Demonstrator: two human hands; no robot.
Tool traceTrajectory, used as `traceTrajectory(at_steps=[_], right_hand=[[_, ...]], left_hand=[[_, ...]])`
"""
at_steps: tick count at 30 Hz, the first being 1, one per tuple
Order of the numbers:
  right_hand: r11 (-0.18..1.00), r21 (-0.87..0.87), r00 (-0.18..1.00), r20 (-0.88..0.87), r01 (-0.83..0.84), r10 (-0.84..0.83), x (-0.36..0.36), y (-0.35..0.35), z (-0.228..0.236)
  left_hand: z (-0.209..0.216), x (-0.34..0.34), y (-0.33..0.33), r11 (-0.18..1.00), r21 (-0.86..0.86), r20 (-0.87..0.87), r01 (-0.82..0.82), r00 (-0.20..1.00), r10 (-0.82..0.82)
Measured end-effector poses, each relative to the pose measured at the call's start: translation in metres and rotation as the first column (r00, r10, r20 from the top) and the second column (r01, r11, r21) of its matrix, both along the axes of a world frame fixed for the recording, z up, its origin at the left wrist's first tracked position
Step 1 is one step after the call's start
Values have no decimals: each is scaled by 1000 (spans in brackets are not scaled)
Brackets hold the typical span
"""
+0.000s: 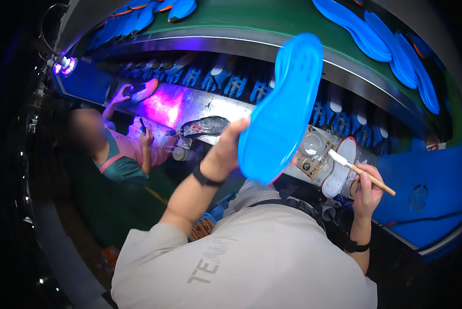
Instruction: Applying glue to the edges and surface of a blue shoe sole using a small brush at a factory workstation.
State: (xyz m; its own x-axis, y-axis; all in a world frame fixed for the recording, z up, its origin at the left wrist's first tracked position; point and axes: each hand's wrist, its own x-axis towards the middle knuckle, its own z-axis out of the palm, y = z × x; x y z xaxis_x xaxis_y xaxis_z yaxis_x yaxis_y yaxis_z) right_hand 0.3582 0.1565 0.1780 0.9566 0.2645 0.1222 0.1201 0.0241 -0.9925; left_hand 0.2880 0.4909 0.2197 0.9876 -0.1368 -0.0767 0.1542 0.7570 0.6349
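Note:
My left hand (224,147) grips a large blue shoe sole (282,108) by its left edge, raised above the bench and tilted. Its fingers are partly hidden behind the sole. In my right hand (367,191), lower and to the right, a brush (340,158) with a wooden handle and white bristles is pinched, its head pointing up and left. Near the brush, a white sole with a red edge (339,172) lies on the bench, beside a clear round bowl (313,146) on brown cardboard (318,169). The brush head and the blue sole are apart.
A green conveyor belt (241,18) carrying several blue soles (182,9) runs behind a metal rail. Rows of blue shoe-shaped pieces (236,85) stand beneath it. Left along the metal bench (210,103) lies a dark shoe (205,126); a co-worker (123,154) sits beyond, holding a shoe.

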Motion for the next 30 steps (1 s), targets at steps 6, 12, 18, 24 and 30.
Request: traceTrajectory(at_steps=[6,12,18,24,30], right_hand=[[999,-23,999,-18,-38,38,-3,21,3],[998,-69,998,-55,1,-4,-8,13,-6],[998,-57,989,-149,-30,21,-8,15,-13],[950,-308,998,-12,-60,59,10,35,-42],[869,-487,989,58,-91,136,46,42,-123]], left_hand=[[49,179,100,992,23,408,-124,907,104],[11,193,215,673,435,51,-599,763,645],[10,186,354,258,703,108,-663,458,883],[16,154,334,-123,864,341,-488,388,856],[51,38,252,-942,235,963,-240,185,193]])
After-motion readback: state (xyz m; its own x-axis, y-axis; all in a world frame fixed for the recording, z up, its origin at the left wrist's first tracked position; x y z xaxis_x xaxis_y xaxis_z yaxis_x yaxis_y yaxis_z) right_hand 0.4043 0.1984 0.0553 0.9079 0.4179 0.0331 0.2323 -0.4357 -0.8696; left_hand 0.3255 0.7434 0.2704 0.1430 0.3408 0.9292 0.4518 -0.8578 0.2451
